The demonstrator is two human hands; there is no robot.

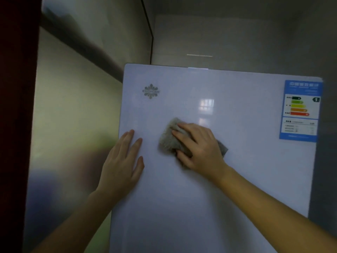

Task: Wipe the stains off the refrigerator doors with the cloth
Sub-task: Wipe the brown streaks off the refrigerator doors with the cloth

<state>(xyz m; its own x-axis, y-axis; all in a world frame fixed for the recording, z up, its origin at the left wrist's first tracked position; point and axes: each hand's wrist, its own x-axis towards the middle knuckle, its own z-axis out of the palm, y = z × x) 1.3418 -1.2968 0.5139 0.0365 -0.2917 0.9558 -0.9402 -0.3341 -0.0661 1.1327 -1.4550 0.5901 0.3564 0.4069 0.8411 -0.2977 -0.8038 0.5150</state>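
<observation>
A glossy white refrigerator door [237,161] fills the middle and right of the head view. My right hand [198,145] presses a crumpled grey cloth [168,138] flat against the door near its middle, fingers spread over the cloth and thumb below it. My left hand [122,161] rests flat on the door's left edge with straight fingers, holding nothing. No stains are plainly visible on the door through the blur and glare.
A silver flower-shaped logo [151,91] sits at the door's upper left. A blue energy label [300,110] is stuck at the upper right. A shiny wall panel [73,115] stands close on the left, a grey wall [237,33] behind and above.
</observation>
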